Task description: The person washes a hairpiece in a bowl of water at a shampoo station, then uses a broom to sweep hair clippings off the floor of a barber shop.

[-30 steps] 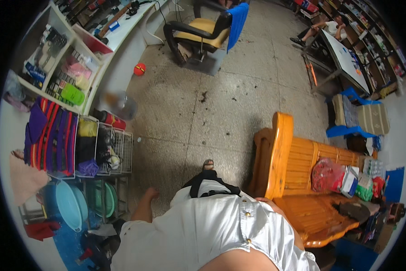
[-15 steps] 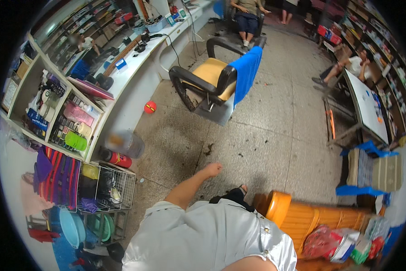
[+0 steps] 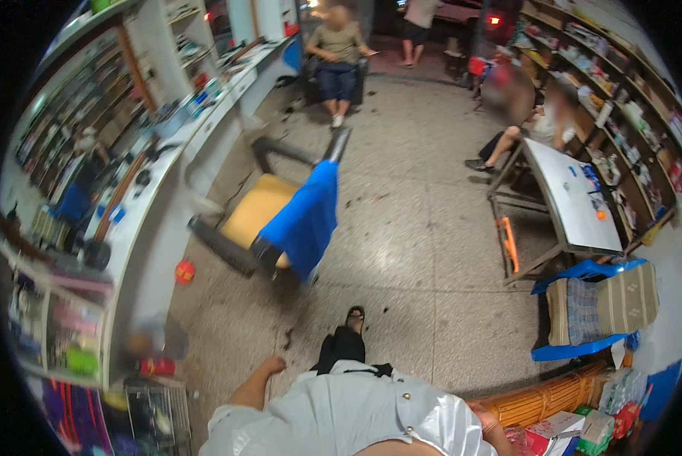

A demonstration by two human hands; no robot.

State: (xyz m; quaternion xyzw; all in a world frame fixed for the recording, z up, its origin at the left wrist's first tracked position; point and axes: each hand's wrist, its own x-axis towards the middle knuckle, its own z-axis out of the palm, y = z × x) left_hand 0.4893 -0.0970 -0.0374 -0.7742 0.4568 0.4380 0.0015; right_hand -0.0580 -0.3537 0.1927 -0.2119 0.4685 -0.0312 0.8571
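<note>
the glossy orange-brown slatted wooden bench (image 3: 542, 401) lies just beside the right hand (image 3: 485, 419), at lower right; its long axis runs crosswise, slanting away toward the right. contact and that hand's grip i cannot tell. the left hand (image 3: 274, 365) hangs partly curled, seemingly holding nothing; how far it closes is too small to judge. walking seems the step in hand; another stride would call for clearance beside the yellow-seated black armchair (image 3: 259, 209) with its draped blue cloth (image 3: 307, 220).
</note>
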